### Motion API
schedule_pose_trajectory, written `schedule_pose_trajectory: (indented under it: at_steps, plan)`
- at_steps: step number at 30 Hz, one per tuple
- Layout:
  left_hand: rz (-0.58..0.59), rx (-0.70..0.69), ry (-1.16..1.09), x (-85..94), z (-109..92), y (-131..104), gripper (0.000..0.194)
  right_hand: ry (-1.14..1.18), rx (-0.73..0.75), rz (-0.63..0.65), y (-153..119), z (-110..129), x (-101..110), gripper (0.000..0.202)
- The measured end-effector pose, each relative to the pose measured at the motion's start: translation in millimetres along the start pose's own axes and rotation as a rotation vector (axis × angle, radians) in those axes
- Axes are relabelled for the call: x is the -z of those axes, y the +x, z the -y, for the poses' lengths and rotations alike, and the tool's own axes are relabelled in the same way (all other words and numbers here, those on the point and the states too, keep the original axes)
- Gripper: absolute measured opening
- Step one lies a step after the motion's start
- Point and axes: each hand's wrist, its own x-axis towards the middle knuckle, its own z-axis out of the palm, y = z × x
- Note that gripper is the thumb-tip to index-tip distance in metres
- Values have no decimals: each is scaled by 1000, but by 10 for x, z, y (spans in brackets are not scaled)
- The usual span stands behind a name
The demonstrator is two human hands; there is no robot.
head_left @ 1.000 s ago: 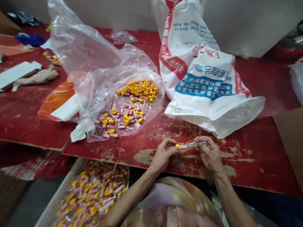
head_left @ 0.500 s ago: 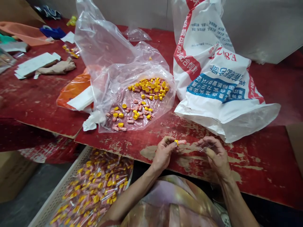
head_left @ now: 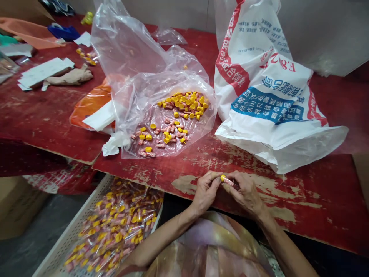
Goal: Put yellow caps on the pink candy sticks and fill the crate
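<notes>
My left hand [head_left: 206, 189] and my right hand [head_left: 245, 192] meet at the near edge of the worn red table [head_left: 302, 196]. Between their fingertips is a small yellow-capped pink piece [head_left: 226, 180], partly inside a clear tube that my right hand covers. Both hands pinch it. Farther back lies an open clear plastic bag [head_left: 161, 96] holding several loose yellow caps and pink pieces [head_left: 180, 105].
A white perforated tray [head_left: 72, 234] of finished capped tubes sits below the table edge at left. A large printed white sack [head_left: 265, 96] lies at right. An orange bag [head_left: 89, 104], white papers [head_left: 43, 71] and a glove are at the far left.
My hands were apart half a second ago, the left holding the capped piece and the right the clear tube. They have come together, and the piece now sits between both.
</notes>
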Motion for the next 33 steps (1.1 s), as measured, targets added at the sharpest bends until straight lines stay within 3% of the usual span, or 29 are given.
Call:
schedule_pose_trajectory:
  at_steps: [5,7,10,13,16,20,27,30,33]
  plan:
    - [48,-1,93,-12,74,12,28,-260,78,9,4,-25,-87,21]
    - [136,-4,186,-14,87,44,27,-293,37,140,32,-49,-37,16]
    - [228,-78,356,-13,75,94,22,-477,-79,491,155,-73,104,10]
    - [51,-193,381,45,70,131,29,-710,-190,768,337,-82,198,21]
    - [-158,-225,372,167,118,147,30,-782,-182,876,460,-89,171,30]
    - [-309,-236,345,276,232,141,28,-792,-155,833,473,-100,86,31]
    - [-283,-284,361,275,250,162,28,-794,-166,698,334,-247,103,19]
    - [-209,-296,367,273,215,108,34,-547,-106,474,172,-354,12,16]
    - [-6,-357,383,272,207,32,39,-156,-217,256,62,-292,-191,33]
